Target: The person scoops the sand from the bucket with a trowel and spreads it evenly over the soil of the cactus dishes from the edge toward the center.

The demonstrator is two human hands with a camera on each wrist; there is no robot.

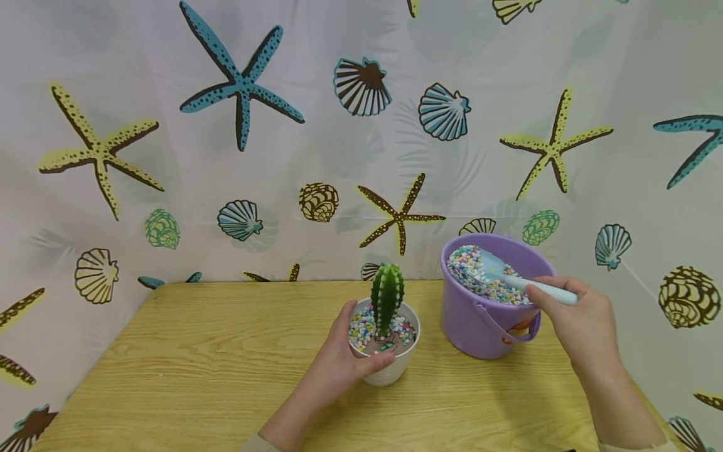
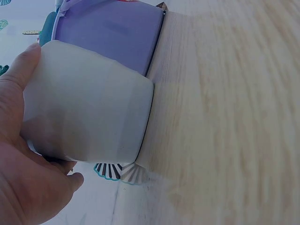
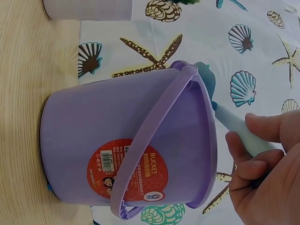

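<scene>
A white pot [image 2: 89, 103] with a green cactus [image 1: 387, 300] stands on the table, and colourful pebbles [image 1: 361, 328] lie over part of its brown soil. My left hand [image 1: 341, 361] grips the pot's near left side, thumb at the front and fingers around the rim. To the right, a purple bucket [image 1: 471, 320] holds many more of the small pebbles [image 1: 497, 290]. In my right hand [image 1: 582, 314] is the handle of a light blue scoop [image 3: 239, 126]. The scoop's blade, heaped with pebbles, is inside the bucket's mouth.
The wooden table [image 1: 214, 358] runs back to a white cloth [image 1: 316, 144] printed with starfish and shells. The bucket's handle [image 3: 154, 126] hangs down on its near side, across a red label [image 3: 101, 173].
</scene>
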